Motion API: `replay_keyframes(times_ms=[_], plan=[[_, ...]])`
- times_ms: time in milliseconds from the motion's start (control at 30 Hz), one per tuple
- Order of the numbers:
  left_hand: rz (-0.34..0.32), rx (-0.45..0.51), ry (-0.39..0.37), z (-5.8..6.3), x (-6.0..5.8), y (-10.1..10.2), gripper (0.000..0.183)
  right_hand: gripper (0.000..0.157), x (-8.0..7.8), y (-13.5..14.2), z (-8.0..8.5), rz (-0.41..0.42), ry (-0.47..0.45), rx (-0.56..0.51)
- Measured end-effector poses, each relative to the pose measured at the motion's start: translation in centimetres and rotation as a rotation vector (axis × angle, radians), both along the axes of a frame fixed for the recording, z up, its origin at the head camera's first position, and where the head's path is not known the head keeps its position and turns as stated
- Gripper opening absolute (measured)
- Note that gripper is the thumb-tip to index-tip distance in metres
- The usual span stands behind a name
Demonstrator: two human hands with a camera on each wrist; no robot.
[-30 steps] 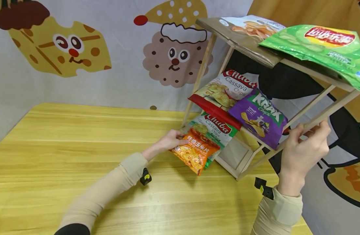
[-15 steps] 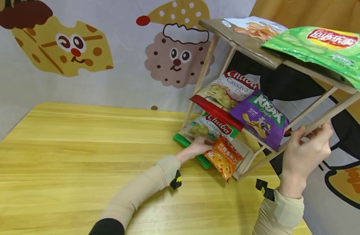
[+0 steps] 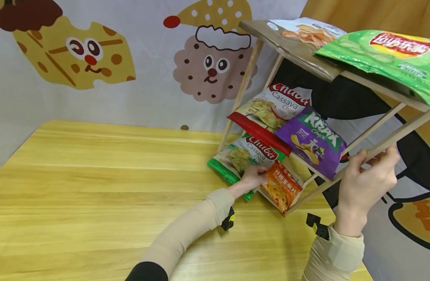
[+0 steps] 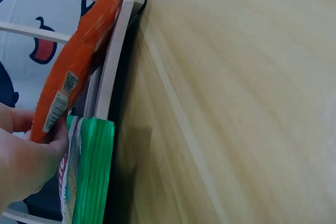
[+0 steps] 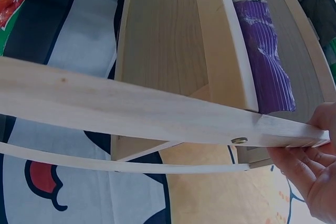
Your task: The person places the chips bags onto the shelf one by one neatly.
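My left hand (image 3: 253, 178) pinches the edge of an orange chip bag (image 3: 281, 186) between thumb and fingers. The bag overlaps the right part of the rack's bottom shelf, next to a green-and-white Chuba cassava chip bag (image 3: 248, 156). In the left wrist view the orange bag (image 4: 79, 61) stands on edge by the shelf's wooden rail (image 4: 113, 59). My right hand (image 3: 368, 187) grips a front upright (image 5: 184, 109) of the wooden rack, fingers curled round it. On the middle shelf lie a red-and-white Chuba bag (image 3: 271, 109) and a purple Krax bag (image 3: 313, 140).
A green Lay's bag (image 3: 387, 58) and a white chip bag (image 3: 306, 30) lie on the rack's top, the latter on brown cardboard (image 3: 292, 48). The yellow wood table (image 3: 95, 187) stretches to the left. Behind it hangs a cartoon-printed backdrop (image 3: 148, 78).
My left hand has carried the orange chip bag rightward from in front of the green Chuba bag to the right part of the bottom shelf. The right hand keeps its grip on the rack.
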State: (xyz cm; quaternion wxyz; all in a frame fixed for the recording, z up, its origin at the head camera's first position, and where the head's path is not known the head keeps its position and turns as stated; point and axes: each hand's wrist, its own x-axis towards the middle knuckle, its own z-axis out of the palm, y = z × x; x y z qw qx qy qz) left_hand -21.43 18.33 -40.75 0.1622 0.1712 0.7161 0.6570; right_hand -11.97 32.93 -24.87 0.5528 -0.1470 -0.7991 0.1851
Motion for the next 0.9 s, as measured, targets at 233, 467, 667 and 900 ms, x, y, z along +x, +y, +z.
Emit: replay_keyframes(times_ms=[233,467,667,900], plan=[[0.004,0.009,-0.018,-0.4,-0.2,0.1,0.038,0.032,-0.1,0.1,-0.1,-0.003,-0.002,0.007],[-0.024,0.018,-0.029,-0.6,-0.4,-0.1,0.040,0.032,0.0,0.1,-0.1,-0.005,-0.010,-0.004],[-0.030,-0.010,0.002,-0.3,-0.4,-0.6,0.039,0.032,0.0,0.1,-0.1,-0.003,-0.010,-0.005],[0.009,-0.156,0.092,1.2,-0.1,-2.7,0.034,0.032,0.0,0.0,0.0,-0.008,-0.007,-0.010]])
